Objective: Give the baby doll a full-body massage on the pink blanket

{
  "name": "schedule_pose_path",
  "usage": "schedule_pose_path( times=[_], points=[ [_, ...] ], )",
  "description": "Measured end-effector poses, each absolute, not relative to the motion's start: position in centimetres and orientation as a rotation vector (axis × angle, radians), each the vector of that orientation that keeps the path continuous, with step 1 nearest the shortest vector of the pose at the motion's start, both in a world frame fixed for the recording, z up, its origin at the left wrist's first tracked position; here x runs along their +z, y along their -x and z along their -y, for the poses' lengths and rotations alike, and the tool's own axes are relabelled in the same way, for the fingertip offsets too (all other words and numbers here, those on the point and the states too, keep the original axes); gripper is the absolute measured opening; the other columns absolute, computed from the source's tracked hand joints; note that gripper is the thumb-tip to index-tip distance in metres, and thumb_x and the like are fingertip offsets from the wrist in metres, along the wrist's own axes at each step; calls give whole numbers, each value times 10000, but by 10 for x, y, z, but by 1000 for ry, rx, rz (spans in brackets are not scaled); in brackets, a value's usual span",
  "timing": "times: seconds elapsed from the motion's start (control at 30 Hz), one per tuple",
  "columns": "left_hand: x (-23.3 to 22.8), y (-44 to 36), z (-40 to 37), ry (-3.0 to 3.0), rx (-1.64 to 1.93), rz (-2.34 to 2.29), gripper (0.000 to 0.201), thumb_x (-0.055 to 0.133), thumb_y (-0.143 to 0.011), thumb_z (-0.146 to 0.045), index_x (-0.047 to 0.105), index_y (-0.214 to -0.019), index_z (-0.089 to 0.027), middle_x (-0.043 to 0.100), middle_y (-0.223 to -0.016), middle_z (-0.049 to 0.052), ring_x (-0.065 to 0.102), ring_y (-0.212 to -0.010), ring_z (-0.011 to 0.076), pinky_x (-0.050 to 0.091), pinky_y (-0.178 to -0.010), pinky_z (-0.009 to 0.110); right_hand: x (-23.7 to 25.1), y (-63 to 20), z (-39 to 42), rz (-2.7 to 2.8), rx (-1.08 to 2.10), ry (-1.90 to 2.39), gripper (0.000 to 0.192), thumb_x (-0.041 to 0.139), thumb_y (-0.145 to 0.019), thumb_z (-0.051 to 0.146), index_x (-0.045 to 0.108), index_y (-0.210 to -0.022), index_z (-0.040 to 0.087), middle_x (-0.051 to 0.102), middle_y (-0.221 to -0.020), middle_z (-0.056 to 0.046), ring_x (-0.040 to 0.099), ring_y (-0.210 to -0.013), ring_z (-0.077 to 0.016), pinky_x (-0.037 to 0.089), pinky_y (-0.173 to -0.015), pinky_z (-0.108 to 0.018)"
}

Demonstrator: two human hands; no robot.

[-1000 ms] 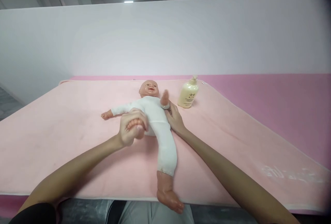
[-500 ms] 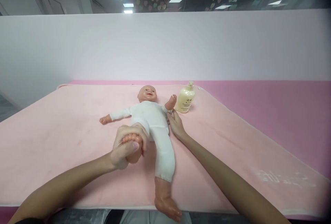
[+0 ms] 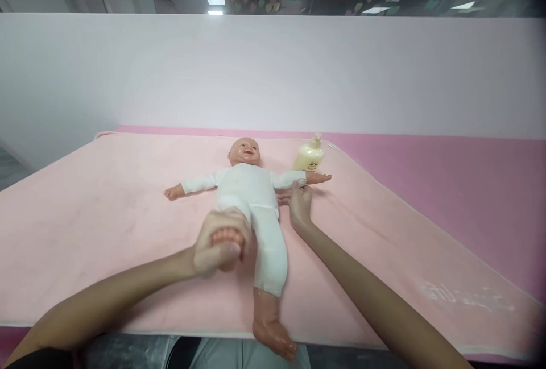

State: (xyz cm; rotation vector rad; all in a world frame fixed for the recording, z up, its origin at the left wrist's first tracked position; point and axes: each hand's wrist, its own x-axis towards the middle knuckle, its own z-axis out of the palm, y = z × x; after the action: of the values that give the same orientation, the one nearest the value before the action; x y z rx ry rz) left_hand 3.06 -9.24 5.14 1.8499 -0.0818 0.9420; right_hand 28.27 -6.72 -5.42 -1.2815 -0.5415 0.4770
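Note:
A baby doll (image 3: 251, 187) in a white cloth body lies on its back, head away from me, arms spread to both sides. My left hand (image 3: 222, 244) is wrapped round one of the doll's feet (image 3: 227, 236), the toes showing between my fingers and thumb; that leg is bent up toward me. My right hand (image 3: 301, 205) is beside the doll's body, just below its outstretched arm (image 3: 290, 178). Its fingers are apart and point toward the doll's side, with the fingertips close to the sleeve. The doll's other foot (image 3: 275, 329) lies at the near edge.
A pale yellow pump bottle (image 3: 307, 156) stands just behind the doll's outstretched arm, its lower part hidden. Underneath lies a pink towel (image 3: 106, 232) over a pink surface (image 3: 447, 187). A white wall panel (image 3: 273, 73) rises at the back.
The doll's arm by my right hand has gone from raised to stretched out flat in front of the bottle. My right hand has turned and shifted slightly right. My left hand, still round the foot, moved slightly right.

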Motion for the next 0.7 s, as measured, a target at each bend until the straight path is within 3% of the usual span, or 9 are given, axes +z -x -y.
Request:
schedule_pose_path(
  times=[0.1, 0.17, 0.23, 0.3, 0.4, 0.47, 0.53, 0.7],
  points=[
    [50, -34, 58, -1744, 1096, 15, 342, 566, -778, -444, 579, -581, -165, 571, -506, 51, 523, -559, 188, 395, -585, 321, -56, -280, 68, 709, 411, 1323, 430, 530, -809, 576, 394, -1041, 240, 618, -782, -17, 612, -593, -192, 513, -508, -333],
    [38, -41, 35, -1755, 1134, -88, 347, 561, -765, -460, 578, -588, -162, 583, -541, 51, 525, -555, 186, 399, -581, 318, -57, -279, 68, 905, 320, 1377, 407, 519, -823, 537, 450, -1075, 224, 631, -994, -72, 631, -837, -213, 535, -723, -380],
    [27, -46, 19, -1801, 1149, -181, 367, 547, -764, -481, 570, -586, -161, 579, -545, 49, 530, -565, 184, 409, -600, 318, -57, -278, 68, 1081, 213, 1438, 395, 509, -835, 495, 504, -1104, 206, 593, -1142, -103, 562, -1057, -237, 462, -925, -431],
    [26, -49, 12, -1786, 1158, -230, 371, 535, -762, -484, 557, -580, -161, 568, -530, 46, 528, -558, 182, 412, -589, 313, -58, -279, 67, 1153, 146, 1468, 411, 517, -829, 469, 515, -1140, 200, 563, -1198, -108, 507, -1136, -247, 404, -998, -454],
    [40, -43, 25, -1690, 1172, -191, 354, 517, -770, -460, 545, -585, -159, 552, -499, 41, 508, -515, 174, 394, -536, 300, -60, -279, 67, 1071, 211, 1449, 433, 558, -797, 470, 491, -1132, 203, 594, -1129, -95, 569, -1011, -231, 475, -900, -430],
    [52, -36, 46, -1686, 1162, -111, 342, 521, -781, -439, 553, -587, -158, 550, -490, 42, 506, -507, 174, 388, -533, 303, -61, -280, 66, 942, 335, 1416, 424, 564, -786, 502, 462, -1080, 215, 638, -946, -60, 616, -782, -208, 534, -694, -384],
    [57, -31, 74, -1777, 1100, -12, 346, 532, -791, -426, 556, -567, -163, 560, -497, 44, 517, -524, 173, 399, -583, 319, -62, -282, 66, 787, 447, 1381, 394, 538, -797, 542, 435, -1013, 230, 624, -751, -15, 598, -582, -192, 511, -507, -344],
    [50, -29, 127, -2125, 1015, 168, 315, 458, -809, -404, 488, -581, -189, 558, -488, 12, 499, -465, 132, 385, -606, 323, -60, -287, 67, 531, 487, 1326, 358, 470, -838, 582, 425, -949, 245, 568, -561, 14, 600, -493, -204, 514, -444, -347]
  ],
)
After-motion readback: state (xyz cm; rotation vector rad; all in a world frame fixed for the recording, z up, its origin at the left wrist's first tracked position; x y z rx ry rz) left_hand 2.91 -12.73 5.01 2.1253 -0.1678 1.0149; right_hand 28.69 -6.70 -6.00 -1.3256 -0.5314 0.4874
